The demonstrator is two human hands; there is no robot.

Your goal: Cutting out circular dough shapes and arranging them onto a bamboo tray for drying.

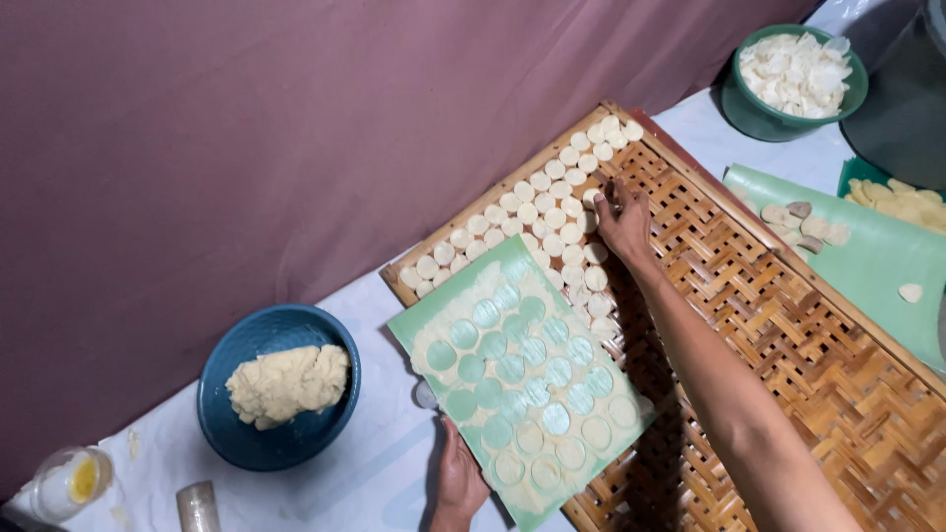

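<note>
At mid-frame the right hand (623,219) sets a small pale dough disc (591,197) onto the woven bamboo tray (788,325), fingertips pinching it; the left hand (459,481), lower centre, grips the green plastic sheet (522,379) of cut rounds; best to butt each disc against its row without overlap, keeping the sheet level.

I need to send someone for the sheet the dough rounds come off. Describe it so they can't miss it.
Start at the big woven bamboo tray lying across the white table. At its near corner, beside the blue bowl of dough, lies a light green rectangular sheet, held by the left hand. Unlike the other green sheet, it carries dough punched with rows of round holes.
</note>
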